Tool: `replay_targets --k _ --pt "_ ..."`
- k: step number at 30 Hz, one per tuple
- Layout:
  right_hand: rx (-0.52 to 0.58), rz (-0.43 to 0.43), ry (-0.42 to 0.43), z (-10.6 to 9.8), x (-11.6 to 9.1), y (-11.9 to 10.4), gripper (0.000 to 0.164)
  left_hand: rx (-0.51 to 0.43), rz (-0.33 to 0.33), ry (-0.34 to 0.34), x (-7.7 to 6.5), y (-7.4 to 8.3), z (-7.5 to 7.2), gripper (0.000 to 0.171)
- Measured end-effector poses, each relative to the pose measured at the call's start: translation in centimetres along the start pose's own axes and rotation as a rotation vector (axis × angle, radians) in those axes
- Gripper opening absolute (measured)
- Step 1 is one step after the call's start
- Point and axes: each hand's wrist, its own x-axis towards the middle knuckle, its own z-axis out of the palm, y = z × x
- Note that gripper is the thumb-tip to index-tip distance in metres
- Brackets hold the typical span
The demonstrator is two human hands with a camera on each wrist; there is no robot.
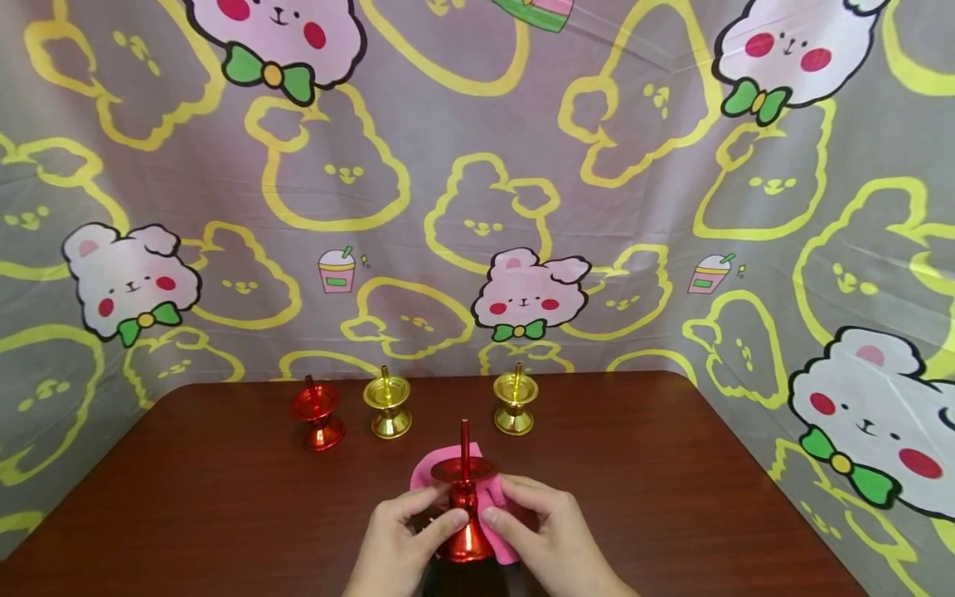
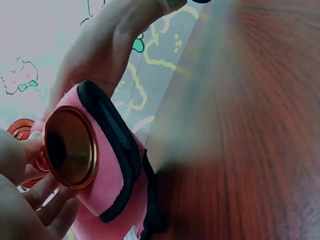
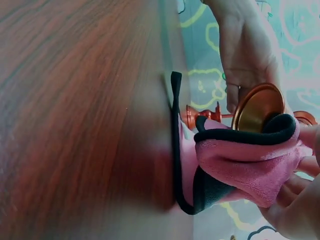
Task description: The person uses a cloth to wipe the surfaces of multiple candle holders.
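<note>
Both hands are raised over the near part of the table, around a shiny red candle holder (image 1: 470, 541). It stands upright, with a dish on top and a thin spike rising from it. My left hand (image 1: 395, 535) pinches its stem from the left. From the right, my right hand (image 1: 563, 531) holds a pink cloth (image 1: 501, 539) with dark edging against the holder. In the left wrist view, the hollow golden underside of the base (image 2: 75, 147) faces the camera. The cloth (image 3: 245, 172) bunches over part of the base in the right wrist view.
Toward the back of the brown wooden table (image 1: 186, 497) stand another red candle holder (image 1: 322, 433) and two gold ones, one left of centre (image 1: 391, 424) and one right of it (image 1: 514, 420). A patterned grey curtain (image 1: 418, 249) surrounds the far side and both ends.
</note>
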Motion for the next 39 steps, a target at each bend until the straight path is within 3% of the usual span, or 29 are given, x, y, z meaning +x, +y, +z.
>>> replay_targets --k 3,7,11,16,21,26,32,39 --pt "0.02 0.01 -0.007 -0.1 0.1 0.1 0.033 0.014 0.005 -0.056 0.1 0.0 -0.4 0.04" --pt "0.075 0.132 -0.001 -0.5 0.2 0.2 0.03 0.016 0.029 -0.15 0.2 0.0 -1.0 0.042" --pt "0.105 0.16 -0.007 -0.5 0.1 0.5 0.028 -0.03 -0.036 -0.174 0.3 0.1 -1.4 0.042" --pt "0.094 0.026 0.013 -0.2 -0.1 0.9 0.026 -0.047 -0.114 -0.13 0.3 0.2 -1.2 0.042" --pt "-0.007 -0.169 0.073 0.0 -0.1 1.1 0.025 -0.032 -0.092 -0.123 0.3 0.3 -0.8 0.04" --pt "-0.075 -0.216 0.1 0.3 0.0 1.0 0.025 0.001 -0.069 -0.123 0.2 0.3 -0.7 0.034" --pt "-0.161 -0.31 0.14 0.7 0.1 1.2 0.022 0.142 -0.021 -0.078 -0.2 0.8 -0.3 0.021" --pt "-0.325 -0.362 0.231 1.7 0.2 1.4 0.021 0.512 0.078 0.022 0.0 1.1 0.6 0.019"
